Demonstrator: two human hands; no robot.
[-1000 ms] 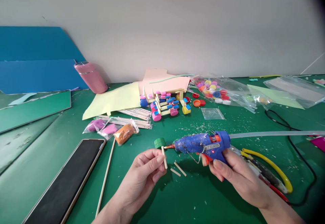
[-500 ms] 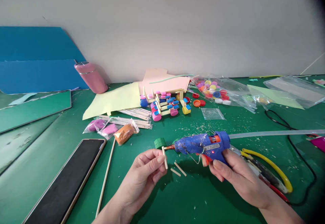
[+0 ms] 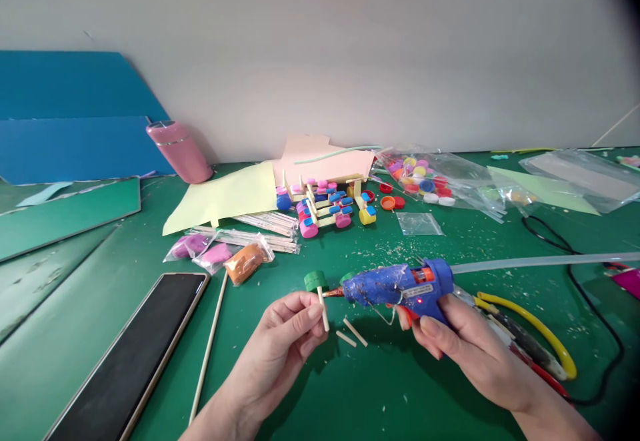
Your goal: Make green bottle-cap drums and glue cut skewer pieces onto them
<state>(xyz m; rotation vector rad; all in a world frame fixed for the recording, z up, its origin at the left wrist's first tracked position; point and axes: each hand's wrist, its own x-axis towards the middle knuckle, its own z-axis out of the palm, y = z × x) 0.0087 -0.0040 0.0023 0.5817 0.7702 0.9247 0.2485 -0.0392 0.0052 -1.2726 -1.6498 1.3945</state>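
Observation:
Between thumb and fingers, my left hand [image 3: 287,334] pinches a short wooden stick [image 3: 323,309], held nearly upright. My right hand [image 3: 455,337] is wrapped round the grip of a blue hot glue gun [image 3: 385,285] with a lit red light. Its copper-coloured nozzle points left and meets or nearly meets the stick's upper part. A clear glue stick [image 3: 530,263] runs out of the gun's back. Just behind the held stick stands a green bottle cap [image 3: 315,281]; another green piece is partly hidden behind the gun. Two short stick pieces [image 3: 353,334] lie on the table below the nozzle.
A phone [image 3: 130,361] and a long wooden stick [image 3: 207,354] lie at left. Behind are wrapped clay [image 3: 247,262], small cap-and-stick models [image 3: 327,207] and a bag of coloured caps [image 3: 420,177]. Yellow-handled pliers [image 3: 540,327] and a black cord [image 3: 613,337] are at right.
Both hands, the held stick and the glue gun stay almost still. Only a very slight shift of the view shows.

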